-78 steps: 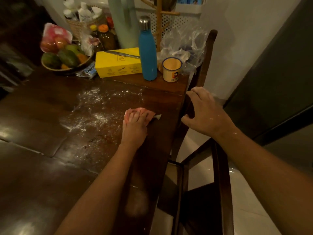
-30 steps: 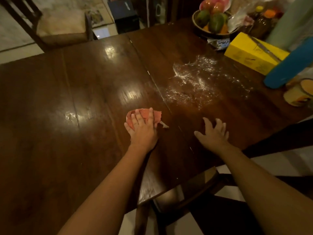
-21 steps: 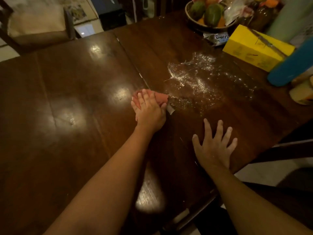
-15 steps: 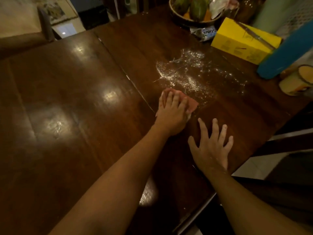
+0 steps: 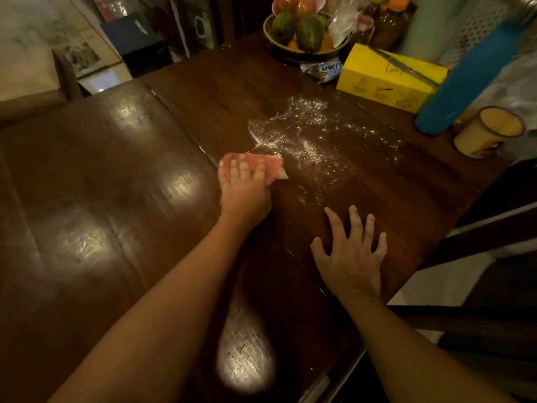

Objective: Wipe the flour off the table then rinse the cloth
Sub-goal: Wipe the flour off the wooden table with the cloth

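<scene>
While left hand [image 5: 244,190] presses crumpled cloth [image 5: 273,167], flour [image 5: 308,141] speckles glossy table [image 5: 116,170]

On my feed the left hand [image 5: 244,190] lies flat on the pink cloth [image 5: 271,167], fingers straight, pressing it to the dark table [image 5: 116,184]. The cloth sits at the near-left edge of the flour [image 5: 308,138], a white scatter spreading toward the far right. The right hand [image 5: 350,254] is spread palm-down on bare wood nearer the table edge, apart from the cloth; I see white dust on its fingers. Beyond the flour there is a yellow box [image 5: 389,82] with a knife [image 5: 404,66] on top, a blue bottle [image 5: 465,80] beside it, and a mug [image 5: 488,132] just in front of the bottle. A fruit bowl [image 5: 293,55] sits left of the box.
</scene>
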Available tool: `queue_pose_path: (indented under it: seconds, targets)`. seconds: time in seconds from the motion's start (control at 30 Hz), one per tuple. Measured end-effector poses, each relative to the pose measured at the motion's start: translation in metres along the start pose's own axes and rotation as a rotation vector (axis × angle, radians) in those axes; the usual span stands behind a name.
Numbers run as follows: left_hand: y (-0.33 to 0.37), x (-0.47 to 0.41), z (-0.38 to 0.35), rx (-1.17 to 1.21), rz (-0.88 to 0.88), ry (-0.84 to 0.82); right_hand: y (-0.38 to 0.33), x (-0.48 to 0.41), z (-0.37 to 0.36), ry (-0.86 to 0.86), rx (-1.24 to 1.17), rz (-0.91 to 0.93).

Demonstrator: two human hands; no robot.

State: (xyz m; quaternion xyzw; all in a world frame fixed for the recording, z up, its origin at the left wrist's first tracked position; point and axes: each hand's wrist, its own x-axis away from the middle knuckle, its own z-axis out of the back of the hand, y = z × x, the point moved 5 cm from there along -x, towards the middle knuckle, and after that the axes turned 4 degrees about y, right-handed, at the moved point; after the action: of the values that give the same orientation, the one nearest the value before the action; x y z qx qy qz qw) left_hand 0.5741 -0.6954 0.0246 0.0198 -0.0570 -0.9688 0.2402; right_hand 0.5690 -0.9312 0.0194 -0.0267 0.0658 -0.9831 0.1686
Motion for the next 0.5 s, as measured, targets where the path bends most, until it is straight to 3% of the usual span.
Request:
queue_pose_path:
  seconds: [0.13, 0.23, 0.33, 0.5]
  targets:
    - [0.068, 0.031, -0.009, 0.041, -0.314, -0.013, 0.002, -0.001, 0.000, 0.017, -0.030, -0.031]
    - [0.074, 0.036, -0.011, 0.058, -0.477, -0.067, 0.001, -0.001, 0.002, 0.039, -0.062, -0.060]
    - [0.062, 0.013, -0.009, 0.085, -0.470, -0.123, 0.002, 0.000, 0.003, 0.053, -0.086, -0.099]
    - [0.103, -0.014, -0.014, 0.075, -0.418, -0.052, 0.007, -0.002, 0.004, 0.059, -0.072, -0.191]
